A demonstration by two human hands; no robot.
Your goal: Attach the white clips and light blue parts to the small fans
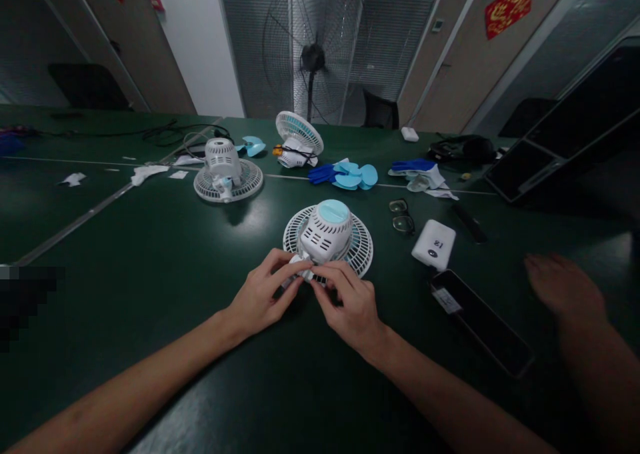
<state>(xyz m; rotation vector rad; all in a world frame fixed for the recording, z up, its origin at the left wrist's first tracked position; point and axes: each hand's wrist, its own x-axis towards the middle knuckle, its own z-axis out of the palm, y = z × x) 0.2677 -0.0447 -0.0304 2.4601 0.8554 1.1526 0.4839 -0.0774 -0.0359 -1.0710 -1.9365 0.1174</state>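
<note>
A small white fan (326,237) lies face down on the dark green table, its round grille (363,241) beneath and a light blue cap on its motor housing. At its near edge, a small white part (302,265) sits between my two hands. My left hand (265,287) pinches it with thumb and fingers from the left. From the right, my right hand (347,301) has its fingertips closed on the same part. The fingers cover much of it, so I cannot tell its exact shape or whether it is joined to the fan.
Another face-down fan (223,164), an assembled fan (299,141), blue fan blades (355,175) and gloves (420,174) are farther back. Glasses (401,215), a white power bank (435,243) and a phone (483,321) lie right. Another person's hand (567,287) rests at far right.
</note>
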